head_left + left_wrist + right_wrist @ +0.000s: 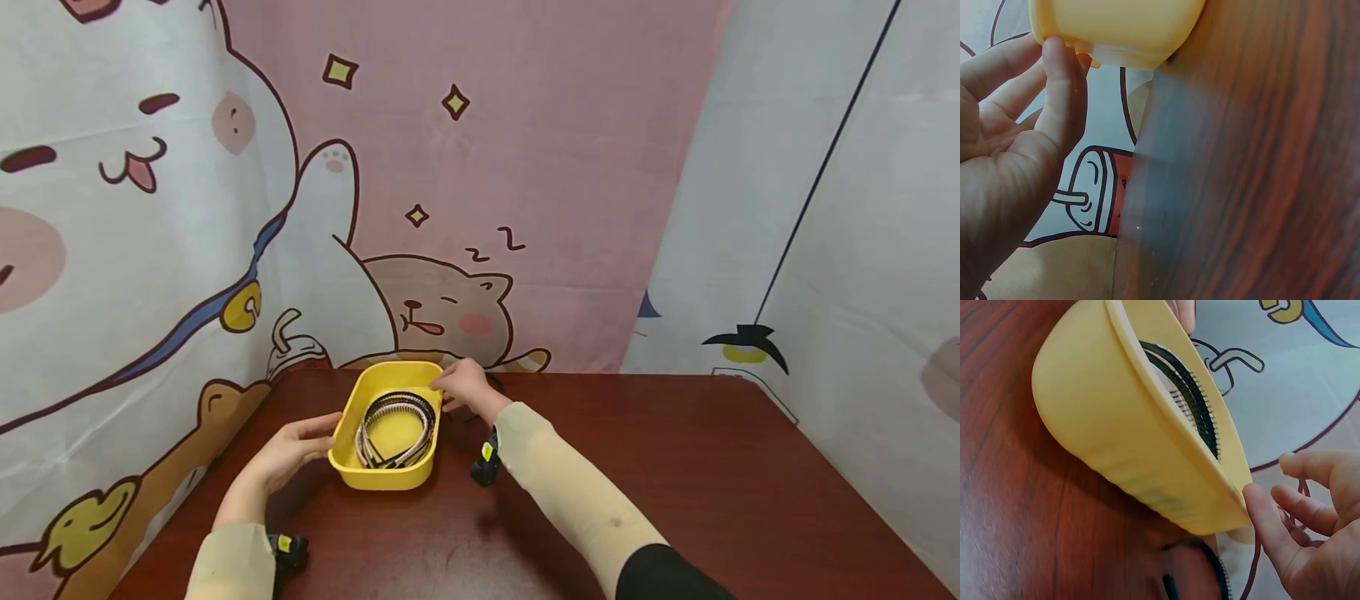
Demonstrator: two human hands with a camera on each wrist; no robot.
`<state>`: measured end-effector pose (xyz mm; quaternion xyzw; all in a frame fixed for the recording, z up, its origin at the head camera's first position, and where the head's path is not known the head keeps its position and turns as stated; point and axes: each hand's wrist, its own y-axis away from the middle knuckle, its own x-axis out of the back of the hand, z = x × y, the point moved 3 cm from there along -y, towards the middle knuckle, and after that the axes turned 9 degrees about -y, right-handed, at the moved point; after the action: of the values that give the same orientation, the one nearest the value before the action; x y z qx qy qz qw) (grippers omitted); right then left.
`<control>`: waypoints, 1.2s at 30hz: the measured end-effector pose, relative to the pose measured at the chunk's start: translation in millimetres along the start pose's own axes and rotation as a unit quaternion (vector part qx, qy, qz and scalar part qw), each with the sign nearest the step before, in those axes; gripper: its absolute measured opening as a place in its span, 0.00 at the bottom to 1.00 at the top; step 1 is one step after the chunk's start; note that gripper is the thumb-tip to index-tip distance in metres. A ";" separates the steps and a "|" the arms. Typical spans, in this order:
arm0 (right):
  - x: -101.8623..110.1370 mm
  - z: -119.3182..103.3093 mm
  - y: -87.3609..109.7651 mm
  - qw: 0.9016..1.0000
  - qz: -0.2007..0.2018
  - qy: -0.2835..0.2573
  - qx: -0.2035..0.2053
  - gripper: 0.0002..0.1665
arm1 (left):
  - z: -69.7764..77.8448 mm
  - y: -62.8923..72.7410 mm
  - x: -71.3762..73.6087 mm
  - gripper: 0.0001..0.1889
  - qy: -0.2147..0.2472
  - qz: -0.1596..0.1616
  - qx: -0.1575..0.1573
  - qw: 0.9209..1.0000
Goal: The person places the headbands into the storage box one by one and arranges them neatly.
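Note:
A yellow plastic bin (pixel 384 478) with rounded corners holds several headbands (pixel 402 402), some black and some pale, with small teeth along their inner edges. My left hand (pixel 288 454) is at the bin's left side; its thumb and fingertips touch the outside near the rim, fingers fairly straight. At the far right corner is my right hand (pixel 468 387). In the right wrist view its thumb (pixel 1263 509) meets the bin's edge while the other fingers spread apart from it. A black headband (pixel 1215 556) lies outside the bin, below the right hand, partly out of frame.
The bin is on a dark reddish wooden table (pixel 675 467), near its far left end. A cloth backdrop (pixel 555 208) with cartoon cats hangs right behind the table's far edge and along its left side. Black wrist cameras (pixel 486 463) are strapped below both hands.

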<state>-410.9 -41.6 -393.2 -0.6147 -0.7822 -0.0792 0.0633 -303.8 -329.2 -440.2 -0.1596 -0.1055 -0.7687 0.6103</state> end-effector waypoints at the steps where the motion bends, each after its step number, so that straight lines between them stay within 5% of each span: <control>1: 3.3 0.3 -0.6 1.000 0.003 0.001 0.002 0.10 | -0.3 -0.1 0.1 0.30 0.001 0.002 0.003 1.000; 20: 75.6 35.0 -10.8 0.998 0.055 -0.033 -0.018 0.15 | 3.3 3.9 0.9 0.31 -0.001 -0.005 0.009 1.000; 27: 85.7 54.8 -13.8 0.994 0.076 -0.056 -0.047 0.17 | -1.8 4.8 1.4 0.31 0.004 -0.005 0.008 1.000; 36: 97.7 76.6 -16.8 0.991 0.107 -0.073 -0.037 0.16 | 0.8 2.3 0.9 0.31 0.015 -0.005 0.008 1.000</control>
<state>-450.4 62.9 -449.9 -0.7011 -0.7109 -0.0553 -0.0088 -301.6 -330.3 -439.2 -0.1424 -0.1031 -0.7731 0.6095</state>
